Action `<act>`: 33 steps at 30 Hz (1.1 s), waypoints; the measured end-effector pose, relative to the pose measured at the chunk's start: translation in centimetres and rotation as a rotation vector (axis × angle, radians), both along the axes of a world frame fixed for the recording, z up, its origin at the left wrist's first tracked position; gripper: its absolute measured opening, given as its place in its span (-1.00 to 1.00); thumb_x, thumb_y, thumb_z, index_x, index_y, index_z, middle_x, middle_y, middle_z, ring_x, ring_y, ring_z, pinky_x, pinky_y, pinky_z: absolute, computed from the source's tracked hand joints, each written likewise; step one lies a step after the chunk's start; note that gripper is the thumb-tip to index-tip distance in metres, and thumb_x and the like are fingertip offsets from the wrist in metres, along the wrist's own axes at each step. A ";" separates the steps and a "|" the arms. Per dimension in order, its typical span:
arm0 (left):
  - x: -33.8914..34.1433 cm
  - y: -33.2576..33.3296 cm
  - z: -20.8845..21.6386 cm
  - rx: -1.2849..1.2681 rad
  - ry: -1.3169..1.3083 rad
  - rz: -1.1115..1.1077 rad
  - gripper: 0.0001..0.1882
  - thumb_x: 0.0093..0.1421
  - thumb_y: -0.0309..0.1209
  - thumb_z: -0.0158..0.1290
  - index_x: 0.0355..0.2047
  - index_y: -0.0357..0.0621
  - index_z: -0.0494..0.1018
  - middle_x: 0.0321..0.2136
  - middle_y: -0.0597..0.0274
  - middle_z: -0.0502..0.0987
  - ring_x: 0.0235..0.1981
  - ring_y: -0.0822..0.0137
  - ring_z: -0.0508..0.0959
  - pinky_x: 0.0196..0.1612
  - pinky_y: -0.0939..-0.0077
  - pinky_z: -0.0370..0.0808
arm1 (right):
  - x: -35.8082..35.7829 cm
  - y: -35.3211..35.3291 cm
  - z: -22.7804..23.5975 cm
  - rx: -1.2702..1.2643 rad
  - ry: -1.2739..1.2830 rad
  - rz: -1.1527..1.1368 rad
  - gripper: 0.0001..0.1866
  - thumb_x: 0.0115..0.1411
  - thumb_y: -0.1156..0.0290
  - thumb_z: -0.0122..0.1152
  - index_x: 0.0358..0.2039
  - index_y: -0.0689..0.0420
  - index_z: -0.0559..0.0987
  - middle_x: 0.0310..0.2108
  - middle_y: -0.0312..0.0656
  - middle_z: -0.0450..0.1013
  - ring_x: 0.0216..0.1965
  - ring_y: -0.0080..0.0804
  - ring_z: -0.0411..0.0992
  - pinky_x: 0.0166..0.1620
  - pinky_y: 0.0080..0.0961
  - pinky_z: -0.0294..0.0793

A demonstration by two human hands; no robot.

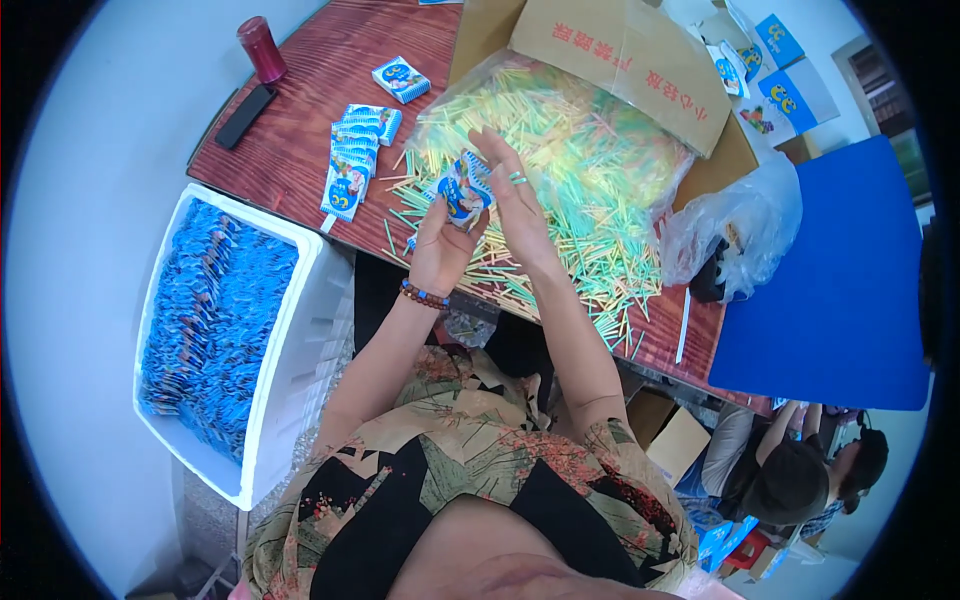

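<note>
My left hand [445, 245], with a beaded bracelet at the wrist, is closed around a small blue-and-white packet [464, 190] above the near edge of the table. Against the packet's right side is my right hand [516, 205], its fingers stretched out and a pale band showing at one finger. Whether the right palm presses on the packet I cannot tell. Under and beyond both hands spreads a heap of thin pastel sticks [600, 215], yellow, green and pink, partly inside a clear plastic bag. Similar packets [347, 180] lie overlapped in a row to the left.
One more packet [401, 79] lies farther back. A red cup [262, 50] and a black case [246, 117] are at the table's left. A white bin [282, 370] holds many blue packets. A cardboard box [630, 65], a plastic bag [750, 225] and a blue board [830, 290] stand right.
</note>
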State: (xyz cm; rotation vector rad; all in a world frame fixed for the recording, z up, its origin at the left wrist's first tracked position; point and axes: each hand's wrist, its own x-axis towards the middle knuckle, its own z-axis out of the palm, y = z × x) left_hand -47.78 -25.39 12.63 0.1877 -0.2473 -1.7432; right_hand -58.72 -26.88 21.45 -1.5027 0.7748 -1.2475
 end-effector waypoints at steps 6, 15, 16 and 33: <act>0.3 -0.4 -0.3 0.057 0.125 -0.077 -0.59 0.27 -0.23 0.02 0.11 0.06 0.30 0.01 0.35 0.45 0.04 0.34 0.43 0.15 0.13 0.34 | 0.5 -1.4 1.1 -0.008 0.231 0.067 -0.42 0.38 0.13 -0.19 0.29 0.19 0.11 0.23 -0.07 0.20 0.23 -0.28 0.17 0.25 -0.40 0.09; 1.2 -0.4 -0.4 0.117 0.115 0.011 -0.70 0.24 -0.39 0.06 -0.01 0.01 0.39 -0.07 0.29 0.51 -0.02 0.32 0.48 0.06 0.21 0.43 | 1.4 -2.4 0.8 0.070 0.158 0.027 -0.41 0.37 0.11 -0.17 0.27 0.22 0.13 0.20 -0.06 0.24 0.20 -0.30 0.22 0.23 -0.38 0.14; 1.6 -0.7 -0.5 0.116 0.119 0.024 -0.70 0.24 -0.39 0.06 -0.01 0.01 0.39 -0.07 0.29 0.51 -0.02 0.32 0.48 0.06 0.21 0.43 | 1.6 -2.5 1.1 0.003 0.104 -0.035 -0.41 0.37 0.10 -0.17 0.26 0.22 0.15 0.19 -0.05 0.25 0.20 -0.30 0.23 0.22 -0.37 0.15; 3.7 -1.2 -0.4 0.106 0.045 0.210 -0.75 0.26 -0.43 0.02 -0.06 -0.16 0.41 -0.12 0.19 0.54 -0.07 0.29 0.54 0.00 0.32 0.50 | 1.2 -0.9 -0.6 -0.002 0.151 -0.231 -0.60 0.33 0.23 -0.07 0.07 0.20 0.44 -0.05 -0.11 0.48 -0.02 -0.42 0.42 0.09 -0.43 0.30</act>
